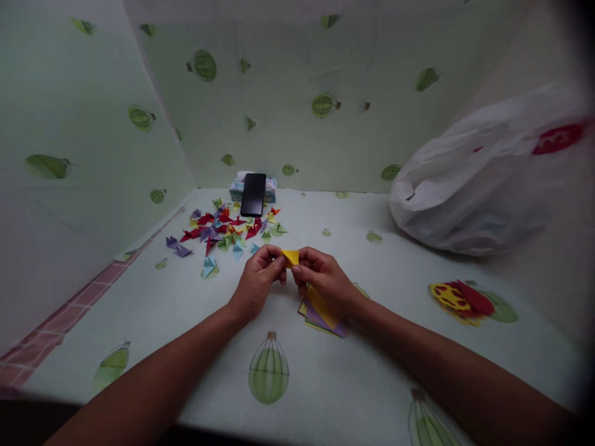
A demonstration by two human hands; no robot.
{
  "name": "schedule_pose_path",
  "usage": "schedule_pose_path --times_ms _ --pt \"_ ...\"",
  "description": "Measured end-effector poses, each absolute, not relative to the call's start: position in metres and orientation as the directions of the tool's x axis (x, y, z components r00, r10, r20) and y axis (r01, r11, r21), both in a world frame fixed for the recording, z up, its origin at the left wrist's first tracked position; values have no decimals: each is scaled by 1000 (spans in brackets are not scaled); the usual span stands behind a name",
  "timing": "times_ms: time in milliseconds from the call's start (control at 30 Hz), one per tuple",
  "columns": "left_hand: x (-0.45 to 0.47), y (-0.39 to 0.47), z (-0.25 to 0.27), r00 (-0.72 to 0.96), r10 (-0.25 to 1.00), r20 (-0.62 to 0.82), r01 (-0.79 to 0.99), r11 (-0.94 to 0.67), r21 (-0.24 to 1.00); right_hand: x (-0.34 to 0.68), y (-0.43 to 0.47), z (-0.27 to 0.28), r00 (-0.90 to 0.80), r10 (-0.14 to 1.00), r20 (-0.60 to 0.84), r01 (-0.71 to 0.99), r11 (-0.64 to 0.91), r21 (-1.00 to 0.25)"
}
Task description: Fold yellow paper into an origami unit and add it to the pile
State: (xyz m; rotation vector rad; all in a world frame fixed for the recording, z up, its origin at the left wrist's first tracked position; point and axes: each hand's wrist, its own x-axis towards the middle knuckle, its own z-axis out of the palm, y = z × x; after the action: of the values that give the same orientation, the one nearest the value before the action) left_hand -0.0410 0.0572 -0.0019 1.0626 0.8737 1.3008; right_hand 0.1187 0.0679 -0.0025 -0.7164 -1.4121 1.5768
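Note:
Between my two hands, a small folded piece of yellow origami paper [291, 257] is held up above the table. My left hand [260, 275] pinches its left side between thumb and fingers. On the opposite side, my right hand [328, 275] grips the paper the same way. Partly hidden beneath my right hand lies a stack of coloured paper sheets [325, 319], with orange, purple and yellow edges showing. Beyond my left hand, a pile of folded paper cranes [223, 229] in red, purple, green, blue and orange spreads over the table.
A black phone [253, 195] leans on a patterned tissue box [272, 191] at the back. A large white plastic bag [465, 179] fills the back right. Red and yellow cut-out pieces [458, 299] lie at the right. The balloon-print cloth [209, 371] covers the table; walls stand behind and left.

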Motion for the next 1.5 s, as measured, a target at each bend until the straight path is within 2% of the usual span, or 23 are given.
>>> schedule_pose_path --times_ms 1100,1300,1500 --pt "-43 61 -4 167 980 104 -329 -44 943 125 69 -7 -496 853 163 -229 53 -972" --pt "-43 59 -4 120 979 164 -241 -132 962 123 69 -5 -420 891 171 -130 127 -983" --pt "-44 58 -4 104 976 193 -155 -176 972 121 68 -5 -389 910 141 -115 104 -988"
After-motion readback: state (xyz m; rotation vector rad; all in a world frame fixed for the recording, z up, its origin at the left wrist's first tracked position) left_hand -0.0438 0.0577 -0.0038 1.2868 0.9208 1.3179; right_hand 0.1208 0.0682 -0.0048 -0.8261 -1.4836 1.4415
